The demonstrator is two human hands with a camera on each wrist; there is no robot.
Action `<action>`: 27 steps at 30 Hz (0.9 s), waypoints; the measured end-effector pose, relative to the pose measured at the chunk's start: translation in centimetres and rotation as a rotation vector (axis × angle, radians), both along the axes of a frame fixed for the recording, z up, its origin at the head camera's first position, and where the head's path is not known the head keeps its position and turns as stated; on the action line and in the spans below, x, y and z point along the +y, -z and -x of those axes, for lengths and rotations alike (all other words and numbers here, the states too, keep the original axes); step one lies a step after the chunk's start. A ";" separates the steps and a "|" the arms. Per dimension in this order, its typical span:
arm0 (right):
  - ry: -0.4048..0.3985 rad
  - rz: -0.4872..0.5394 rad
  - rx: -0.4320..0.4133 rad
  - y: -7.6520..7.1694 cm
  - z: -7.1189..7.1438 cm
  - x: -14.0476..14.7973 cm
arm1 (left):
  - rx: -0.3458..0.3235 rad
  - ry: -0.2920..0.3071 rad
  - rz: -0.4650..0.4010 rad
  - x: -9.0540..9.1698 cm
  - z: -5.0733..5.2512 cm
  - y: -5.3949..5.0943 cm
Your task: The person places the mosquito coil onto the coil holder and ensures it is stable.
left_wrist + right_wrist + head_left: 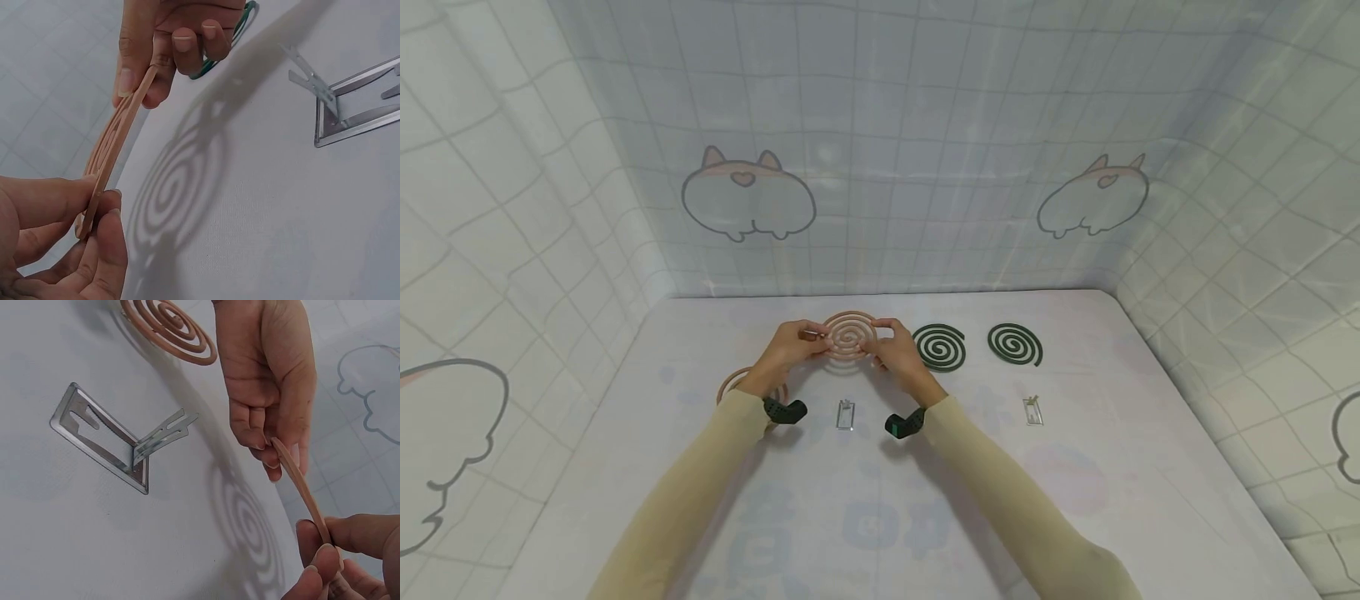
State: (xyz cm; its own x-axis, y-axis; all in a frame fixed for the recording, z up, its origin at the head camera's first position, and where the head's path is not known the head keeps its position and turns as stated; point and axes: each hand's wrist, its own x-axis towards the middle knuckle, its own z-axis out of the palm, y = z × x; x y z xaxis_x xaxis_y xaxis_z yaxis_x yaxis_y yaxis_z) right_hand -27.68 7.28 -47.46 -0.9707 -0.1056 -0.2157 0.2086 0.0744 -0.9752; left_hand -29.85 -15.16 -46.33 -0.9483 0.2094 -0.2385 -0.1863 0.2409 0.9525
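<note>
A reddish-brown mosquito coil [848, 337] is held up off the table between both hands, tilted so that the wrist views see its thin edge [119, 144]. My left hand [794, 343] pinches its left rim between thumb and fingers. On the opposite rim, my right hand [901, 353] does the same, thumb against one face. Below the hands lies a metal coil stand [846, 404], its slotted prong [165, 434] bent upward. A second brown coil [721, 390] is partly hidden behind my left wrist.
Two dark green coils [940, 347] [1015, 343] lie to the right of my hands. Another metal stand [1033, 411] is on the table's right side, its prong raised. A grid-patterned curtain [895, 183] encloses the back and sides of the white table [850, 483].
</note>
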 end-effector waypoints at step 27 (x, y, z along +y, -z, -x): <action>-0.034 0.026 0.058 -0.3 -1.5 0.6 | 0.031 0.019 -0.070 -0.6 -1.8 -0.1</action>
